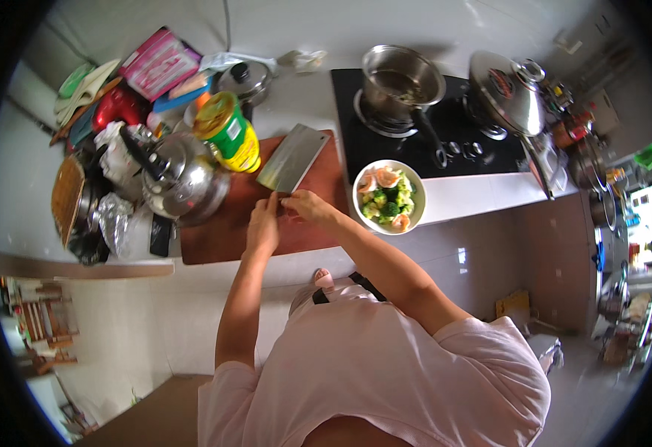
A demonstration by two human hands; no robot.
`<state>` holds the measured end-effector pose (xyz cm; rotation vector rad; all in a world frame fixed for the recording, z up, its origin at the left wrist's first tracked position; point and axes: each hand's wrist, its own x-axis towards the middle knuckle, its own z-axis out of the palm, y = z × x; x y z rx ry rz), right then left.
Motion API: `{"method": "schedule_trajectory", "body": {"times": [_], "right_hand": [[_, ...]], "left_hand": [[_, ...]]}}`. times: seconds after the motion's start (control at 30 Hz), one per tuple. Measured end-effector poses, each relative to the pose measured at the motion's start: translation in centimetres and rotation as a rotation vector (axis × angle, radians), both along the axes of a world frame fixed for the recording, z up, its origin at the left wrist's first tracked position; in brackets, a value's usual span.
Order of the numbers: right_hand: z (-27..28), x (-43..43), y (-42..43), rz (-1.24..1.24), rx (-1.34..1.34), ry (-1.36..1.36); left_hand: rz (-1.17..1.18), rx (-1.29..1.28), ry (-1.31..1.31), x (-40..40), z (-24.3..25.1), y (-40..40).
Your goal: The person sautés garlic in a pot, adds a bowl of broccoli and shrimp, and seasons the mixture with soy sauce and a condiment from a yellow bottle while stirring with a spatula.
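Observation:
On the reddish-brown cutting board point(214, 240) lies a cleaver point(293, 158), its broad steel blade pointing away from me. My left hand point(263, 223) and my right hand point(309, 207) meet at the blade's near end, fingertips nearly touching. Something dark shows between them, perhaps the cleaver's handle. The fingers hide whether either hand grips it or a small item. Faint pinkish bits are on the board just under my right hand. Right of the board stands a white bowl point(359, 209) of broccoli point(389, 209) and shrimp point(387, 177), close to the counter's front edge.
A green-and-yellow canister point(228, 131) and a steel kettle point(183, 179) crowd the board's left side. A phone point(160, 236) lies by the kettle. On the black cooktop point(376, 153) are an open saucepan point(401, 78), its handle towards me, and a lidded wok point(505, 92).

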<state>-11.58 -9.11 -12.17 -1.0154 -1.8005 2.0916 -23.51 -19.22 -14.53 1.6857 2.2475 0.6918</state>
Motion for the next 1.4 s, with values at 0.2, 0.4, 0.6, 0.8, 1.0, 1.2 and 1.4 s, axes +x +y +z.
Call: {"method": "schedule_trajectory", "body": {"times": [0.2,0.4,0.6,0.8,1.0,1.2,1.4], "right_hand": [[10.4,12.3,5.8,-0.755,1.376,-0.063],[6.4,20.6,14.9,-0.765,0.397,-0.275],[6.1,19.1,15.9,-0.657,-0.029,0.099],[8.5,23.5,14.9,-0.524,0.052,-0.028],[8.5,21.4,17.6,-0.568,0.186,0.015],[9.5,23.6,15.6,-0.514,0.138,-0.047],[8.8,21.6,17.2,-0.550,0.199,-0.018]], "left_hand": [[0.052,0.020,0.253,-0.7,-1.0,-0.8],[0.128,0.190,0.251,3.2,3.1,1.5],[0.061,0.462,0.081,8.6,6.6,6.2],[0.076,0.522,0.028,12.4,7.8,8.2],[0.066,0.570,-0.010,15.1,8.6,10.0],[0.037,0.567,-0.040,15.2,8.3,9.9],[0.016,0.575,-0.140,16.1,9.4,10.6]]}}
